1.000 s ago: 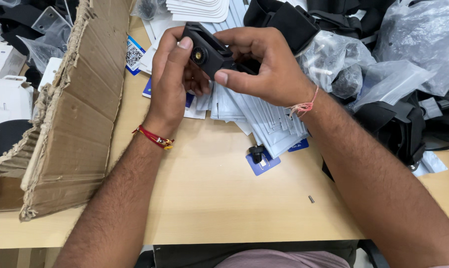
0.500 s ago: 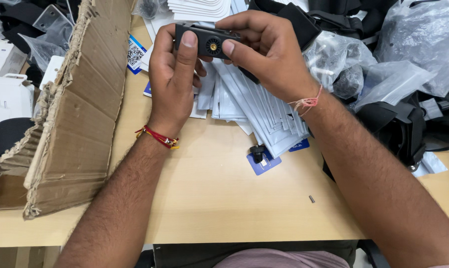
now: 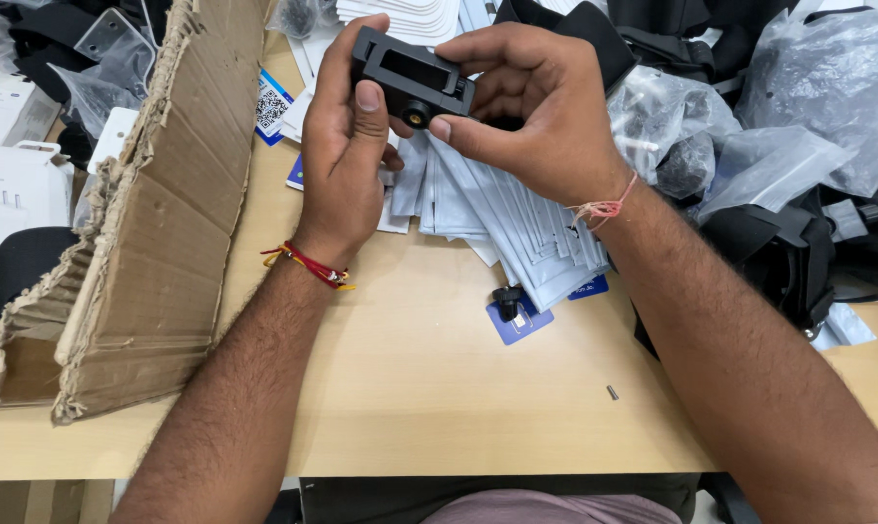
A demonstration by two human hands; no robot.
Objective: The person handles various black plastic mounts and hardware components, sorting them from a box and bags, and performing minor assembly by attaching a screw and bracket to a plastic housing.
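Note:
A small black plastic clamp-like mount (image 3: 412,80) with a rectangular slot and a brass-coloured threaded insert is held up over the table by both hands. My left hand (image 3: 344,146) grips its left end, thumb pressed on the front face. My right hand (image 3: 531,107) holds its right end, thumb just under the brass insert. Beneath the hands lies a fanned pile of flat white packets (image 3: 517,218). A small black screw knob (image 3: 506,301) rests on a blue card (image 3: 522,322) on the wooden table (image 3: 410,388).
A torn cardboard box flap (image 3: 158,223) stands at the left. Clear plastic bags (image 3: 749,146) and black straps and pouches (image 3: 798,252) crowd the right. A tiny metal screw (image 3: 613,392) lies on the table. White stacked pieces (image 3: 400,15) sit at the far edge.
The black mount has been turned in my hands: its slotted face and brass insert now face the camera, tilted down to the right. Both hands stay on it.

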